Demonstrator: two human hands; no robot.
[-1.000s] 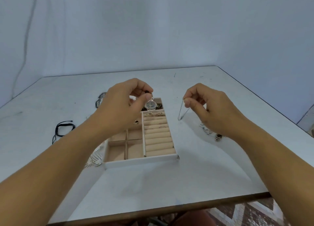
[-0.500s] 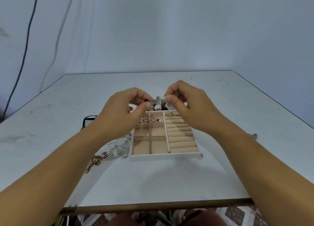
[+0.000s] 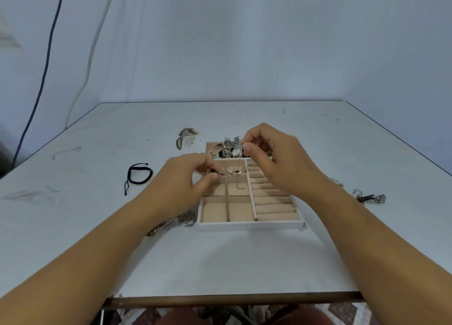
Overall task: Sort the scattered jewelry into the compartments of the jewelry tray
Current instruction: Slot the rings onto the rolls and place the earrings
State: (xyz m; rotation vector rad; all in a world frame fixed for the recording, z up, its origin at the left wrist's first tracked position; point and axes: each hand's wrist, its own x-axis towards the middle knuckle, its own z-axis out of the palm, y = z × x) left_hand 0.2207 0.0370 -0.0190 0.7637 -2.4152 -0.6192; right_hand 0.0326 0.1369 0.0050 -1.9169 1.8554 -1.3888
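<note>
The white jewelry tray (image 3: 249, 225) with beige compartments sits mid-table. My left hand (image 3: 183, 180) hovers over its left small compartments, thumb and forefinger pinched on a thin chain necklace (image 3: 238, 178). My right hand (image 3: 271, 158) is above the tray's back right and pinches the same chain higher up. The chain's strands hang down into the middle small compartments. Watches (image 3: 231, 148) are piled in the back compartment. Small earrings (image 3: 234, 172) lie in a back small compartment. Ring rolls on the right are partly hidden by my right hand.
A black cord bracelet (image 3: 139, 175) lies left of the tray. A silver fan-shaped piece (image 3: 186, 220) and a gold chain (image 3: 154, 230) sit by the tray's front left corner. More jewelry lies behind the tray (image 3: 186, 136) and at far right (image 3: 371, 198).
My left hand dropped from beside the right hand to the left small compartments, and the chain now hangs into the tray. Earlier my right hand carried the chain over from the right.
</note>
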